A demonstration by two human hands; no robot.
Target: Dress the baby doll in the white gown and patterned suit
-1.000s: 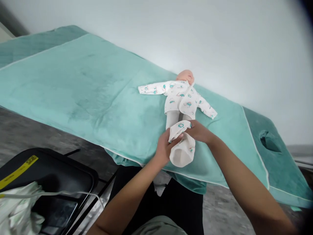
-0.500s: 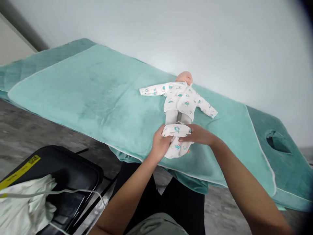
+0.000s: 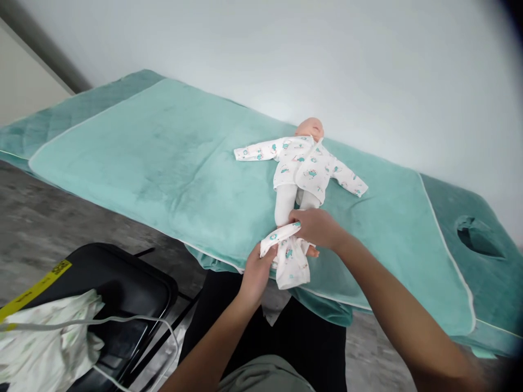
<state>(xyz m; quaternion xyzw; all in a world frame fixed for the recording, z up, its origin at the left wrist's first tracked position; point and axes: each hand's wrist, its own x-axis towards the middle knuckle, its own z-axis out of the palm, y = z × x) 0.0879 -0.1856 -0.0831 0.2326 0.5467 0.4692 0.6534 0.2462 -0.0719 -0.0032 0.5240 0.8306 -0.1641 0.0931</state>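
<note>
A baby doll (image 3: 301, 169) lies on its back on the teal towel (image 3: 163, 158), wearing a white printed top and plain white leggings. At its feet, both my hands grip a small pair of white printed trousers (image 3: 288, 256). My left hand (image 3: 255, 272) pinches the left side of the waistband. My right hand (image 3: 316, 227) is closed on the right side, over the doll's lower legs. The trousers hang down past the towel's near edge. A doll foot shows just under my right hand.
The towel covers a teal massage table with a face hole (image 3: 480, 244) at the right end. A black case (image 3: 110, 288) with a yellow label (image 3: 36, 286), crumpled white cloth (image 3: 44, 337) and a white cable sits at lower left. A pale wall runs behind.
The trousers were bunched up at the doll's legs and now hang lower and looser. My left hand has moved down toward the table edge; my right hand stays over the doll's shins.
</note>
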